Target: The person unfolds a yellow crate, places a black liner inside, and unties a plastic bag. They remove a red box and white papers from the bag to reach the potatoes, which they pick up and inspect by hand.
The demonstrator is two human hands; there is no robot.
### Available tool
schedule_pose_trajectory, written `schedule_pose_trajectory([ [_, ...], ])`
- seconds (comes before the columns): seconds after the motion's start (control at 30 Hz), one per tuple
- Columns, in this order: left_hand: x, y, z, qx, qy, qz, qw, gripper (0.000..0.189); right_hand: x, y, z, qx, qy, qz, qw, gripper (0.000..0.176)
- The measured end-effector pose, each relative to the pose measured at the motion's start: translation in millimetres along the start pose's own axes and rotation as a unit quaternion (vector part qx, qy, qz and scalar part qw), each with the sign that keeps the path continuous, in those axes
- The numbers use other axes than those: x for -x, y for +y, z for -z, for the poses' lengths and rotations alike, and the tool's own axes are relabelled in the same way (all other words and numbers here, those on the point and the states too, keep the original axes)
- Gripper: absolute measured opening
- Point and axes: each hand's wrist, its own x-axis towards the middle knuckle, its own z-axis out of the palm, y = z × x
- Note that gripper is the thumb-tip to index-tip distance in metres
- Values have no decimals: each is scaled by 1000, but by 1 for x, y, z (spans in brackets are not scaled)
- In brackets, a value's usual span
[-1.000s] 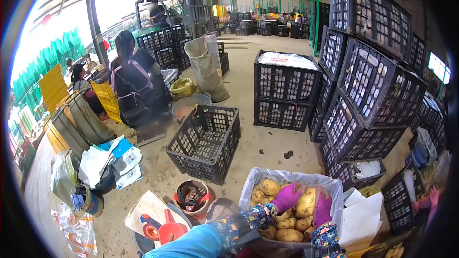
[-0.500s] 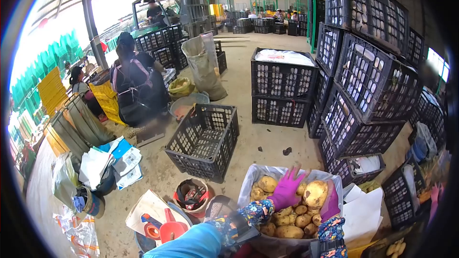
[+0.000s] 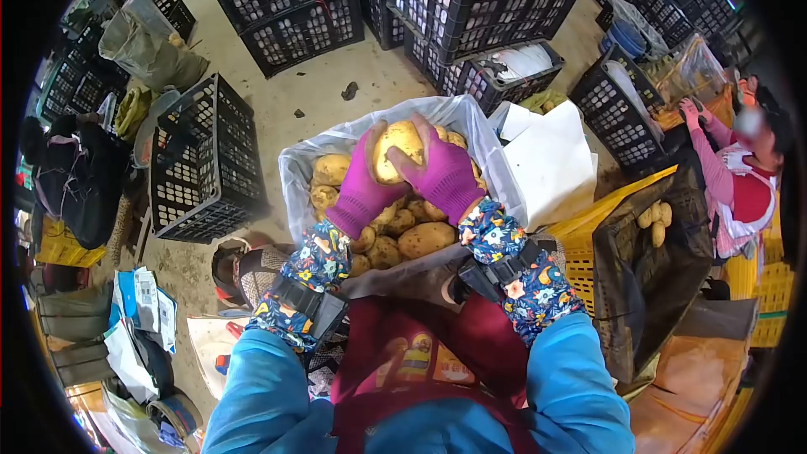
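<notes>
- Left hand (image 3: 368,183), in a purple knit glove: curled round the left side of a large, round, yellow-skinned potato (image 3: 397,147) with soil marks.
- Right hand (image 3: 445,175), gloved alike: closed on the potato's right side, thumb across its front. I record one potato shared between both hands, above the heap.
- Below and around the hands: smaller yellow potatoes (image 3: 424,240), loosely piled in a bin lined with translucent white plastic (image 3: 301,193). Its liner is creased and hangs over the rim.
- Right of the bin: white paper sheets (image 3: 551,164), then a yellow slatted crate (image 3: 578,245) beside a dark sheet-like bag (image 3: 643,277) with a few potatoes on it.
- Left of the bin: a black plastic lattice crate (image 3: 227,143), standing on the concrete floor. Filled black crates (image 3: 298,34) are stacked beyond. A co-worker (image 3: 744,185) in pink sleeves is at far right, apart from my hands.
- Risk, in my judgement: the rounded skin could roll out if one palm eased off first, since loose soil and smooth knit may give poor grip.
- Risk: a drop onto the pile could bruise skins.
- Risk: fingers or cuffs could snag the slack liner, pulling it inward.
</notes>
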Motion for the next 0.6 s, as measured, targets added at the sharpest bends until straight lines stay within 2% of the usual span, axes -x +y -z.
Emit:
schedule_pose_trajectory([
  [0.07,-1,4,1,43,-12,40,998,92,-6,17,-4,-21,5,-8,1000,54],
  [0.13,3,-4,2,183,-32,127,974,89,-14,34,-7,-88,14,-38,995,56],
  [0.17,4,-9,2,250,-41,170,952,87,-13,27,-3,-75,17,-26,997,58],
  [0.23,4,-15,2,159,-27,138,977,80,-8,3,9,-47,21,0,999,61],
  [0.27,5,-12,4,111,-29,130,985,78,-2,-3,2,29,73,62,995,64],
  [0.3,5,-9,5,62,-32,123,990,77,-4,-2,5,51,31,36,998,65],
  [0.37,8,5,13,147,-81,219,961,70,-6,-2,10,92,-51,-24,994,67],
  [0.4,3,20,22,186,-103,243,946,68,-7,3,7,84,-13,4,996,56],
  [0.43,1,28,26,226,-123,268,928,67,-9,8,10,-49,-28,-80,995,48],
  [0.47,1,30,26,198,-105,198,954,58,-13,10,18,-181,-43,-162,969,41],
  [0.5,2,36,29,267,-114,238,927,55,-17,12,24,-310,-56,-242,918,34],
  [0.53,2,44,34,333,-123,275,893,52,-19,27,18,-344,-60,-254,902,25],
  [0.57,1,53,37,399,-130,311,853,49,-18,31,9,-379,-23,-196,904,27],
  [0.6,3,52,38,410,-139,317,844,48,-16,31,-1,-410,11,-137,902,31],
])
